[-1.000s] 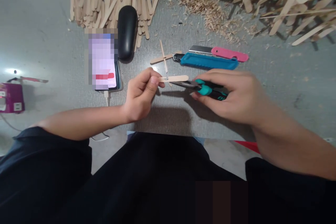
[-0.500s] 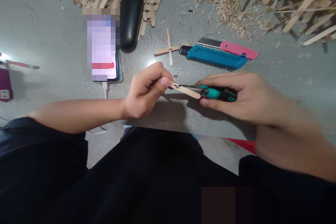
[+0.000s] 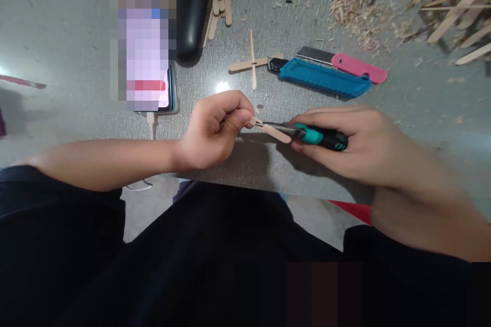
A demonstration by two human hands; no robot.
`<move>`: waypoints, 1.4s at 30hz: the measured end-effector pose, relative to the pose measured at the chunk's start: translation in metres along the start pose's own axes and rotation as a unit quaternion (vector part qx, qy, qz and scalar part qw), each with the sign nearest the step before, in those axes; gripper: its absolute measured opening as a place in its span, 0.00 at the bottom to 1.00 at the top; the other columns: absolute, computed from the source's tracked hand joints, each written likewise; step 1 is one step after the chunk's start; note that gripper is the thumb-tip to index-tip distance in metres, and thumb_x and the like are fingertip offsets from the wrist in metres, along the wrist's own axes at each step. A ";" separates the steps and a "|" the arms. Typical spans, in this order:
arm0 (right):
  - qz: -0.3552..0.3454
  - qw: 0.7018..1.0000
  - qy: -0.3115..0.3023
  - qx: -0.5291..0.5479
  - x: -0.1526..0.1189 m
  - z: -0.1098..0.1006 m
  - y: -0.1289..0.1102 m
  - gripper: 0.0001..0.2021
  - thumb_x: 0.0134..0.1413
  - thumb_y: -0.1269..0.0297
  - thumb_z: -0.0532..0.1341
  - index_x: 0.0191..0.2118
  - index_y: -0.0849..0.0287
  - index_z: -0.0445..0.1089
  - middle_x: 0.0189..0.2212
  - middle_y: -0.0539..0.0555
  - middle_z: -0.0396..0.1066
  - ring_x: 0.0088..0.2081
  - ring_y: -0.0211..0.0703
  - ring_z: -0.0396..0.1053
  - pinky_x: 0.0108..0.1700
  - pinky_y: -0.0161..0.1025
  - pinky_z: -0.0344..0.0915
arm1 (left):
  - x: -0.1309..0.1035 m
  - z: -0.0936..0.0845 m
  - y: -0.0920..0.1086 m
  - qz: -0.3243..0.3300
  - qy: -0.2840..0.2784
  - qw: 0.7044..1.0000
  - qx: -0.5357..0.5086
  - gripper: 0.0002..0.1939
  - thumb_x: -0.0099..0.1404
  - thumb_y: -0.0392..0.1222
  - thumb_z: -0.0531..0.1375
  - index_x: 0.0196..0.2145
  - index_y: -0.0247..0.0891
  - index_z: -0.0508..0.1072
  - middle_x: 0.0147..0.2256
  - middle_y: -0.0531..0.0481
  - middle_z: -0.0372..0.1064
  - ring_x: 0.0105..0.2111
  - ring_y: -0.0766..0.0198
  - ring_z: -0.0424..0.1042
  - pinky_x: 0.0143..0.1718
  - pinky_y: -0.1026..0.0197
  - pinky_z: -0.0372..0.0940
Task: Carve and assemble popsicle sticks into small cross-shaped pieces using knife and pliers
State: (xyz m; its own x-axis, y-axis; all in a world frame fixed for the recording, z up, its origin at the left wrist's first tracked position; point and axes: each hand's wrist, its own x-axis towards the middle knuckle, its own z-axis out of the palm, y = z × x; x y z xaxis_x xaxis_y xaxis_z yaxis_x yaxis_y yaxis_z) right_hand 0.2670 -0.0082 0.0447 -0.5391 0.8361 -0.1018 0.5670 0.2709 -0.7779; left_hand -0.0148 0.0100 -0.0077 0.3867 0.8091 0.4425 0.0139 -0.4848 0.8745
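Between thumb and fingers, my left hand pinches one end of a wooden craft stick. My right hand is wrapped around the teal and black handles of a pair of pliers. The slim metal jaws of the pliers reach the craft stick close to my left fingertips; whether they are clamped on it I cannot make out. Beyond my hands lie two crossed craft sticks, a blue utility knife and a pink-handled folding blade.
A phone with a white cable lies at left, beside a black rounded case. Craft sticks are heaped behind it. Wood shavings and more sticks cover the far right. The table's edge runs close to my lap.
The pliers' tips sit slightly further left along the craft stick, closer to my left fingers. Both hands keep their holds. The view has shifted a little, so the table items appear higher.
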 end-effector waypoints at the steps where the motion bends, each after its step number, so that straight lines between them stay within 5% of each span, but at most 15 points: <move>1: -0.005 1.000 -0.002 0.002 0.001 0.000 -0.001 0.07 0.70 0.58 0.69 0.46 0.50 0.85 0.38 0.53 0.88 0.36 0.54 0.85 0.36 0.48 0.76 | 0.000 0.001 -0.001 0.005 0.003 1.000 -0.010 0.17 0.86 0.41 0.59 0.35 0.41 0.73 0.29 0.51 0.76 0.28 0.68 0.74 0.29 0.64 0.68; 15: -0.059 0.996 0.065 0.000 0.003 0.005 0.001 0.05 0.63 0.67 0.71 0.40 0.47 0.82 0.31 0.48 0.83 0.30 0.50 0.80 0.31 0.46 0.71 | 0.003 0.007 -0.001 -0.108 0.001 0.981 -0.160 0.26 0.84 0.62 0.62 0.32 0.43 0.75 0.27 0.52 0.70 0.27 0.66 0.70 0.31 0.58 0.68; 20: -0.060 0.985 0.119 -0.109 0.000 0.004 0.001 0.09 0.59 0.70 0.68 0.40 0.46 0.81 0.31 0.52 0.80 0.30 0.53 0.75 0.32 0.50 0.66 | 0.007 0.010 0.002 -0.149 0.043 0.976 -0.154 0.34 0.81 0.71 0.63 0.26 0.43 0.76 0.23 0.52 0.68 0.26 0.64 0.72 0.33 0.56 0.73; 28: -0.055 0.953 0.226 -0.195 -0.001 0.001 0.014 0.10 0.54 0.69 0.70 0.43 0.51 0.80 0.36 0.58 0.81 0.35 0.60 0.78 0.36 0.52 0.67 | 0.004 0.012 0.000 -0.138 0.111 0.980 -0.089 0.31 0.82 0.66 0.64 0.28 0.42 0.78 0.23 0.53 0.68 0.23 0.67 0.65 0.26 0.60 0.65; 35: -0.002 0.963 0.191 -0.189 0.002 0.006 0.012 0.10 0.63 0.63 0.69 0.49 0.48 0.80 0.48 0.60 0.87 0.50 0.67 0.85 0.50 0.59 0.78 | 0.000 0.013 -0.005 -0.140 0.139 0.977 -0.087 0.17 0.83 0.58 0.67 0.41 0.44 0.85 0.30 0.53 0.77 0.28 0.67 0.77 0.31 0.62 0.75; 42: 0.004 0.984 0.139 -0.111 0.003 0.007 0.002 0.06 0.69 0.62 0.68 0.48 0.44 0.81 0.48 0.58 0.86 0.47 0.65 0.84 0.49 0.59 0.78 | 0.002 0.012 -0.002 -0.159 0.135 0.973 -0.100 0.19 0.81 0.61 0.69 0.41 0.42 0.84 0.31 0.52 0.79 0.29 0.66 0.82 0.35 0.61 0.81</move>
State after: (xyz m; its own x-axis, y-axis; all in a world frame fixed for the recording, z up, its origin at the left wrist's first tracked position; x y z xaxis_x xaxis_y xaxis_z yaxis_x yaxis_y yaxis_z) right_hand 0.2620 -0.0091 0.0387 -0.3610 0.9282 0.0898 0.7091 0.3357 -0.6200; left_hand -0.0027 0.0086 -0.0109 0.1349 0.9785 0.1557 -0.0974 -0.1433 0.9849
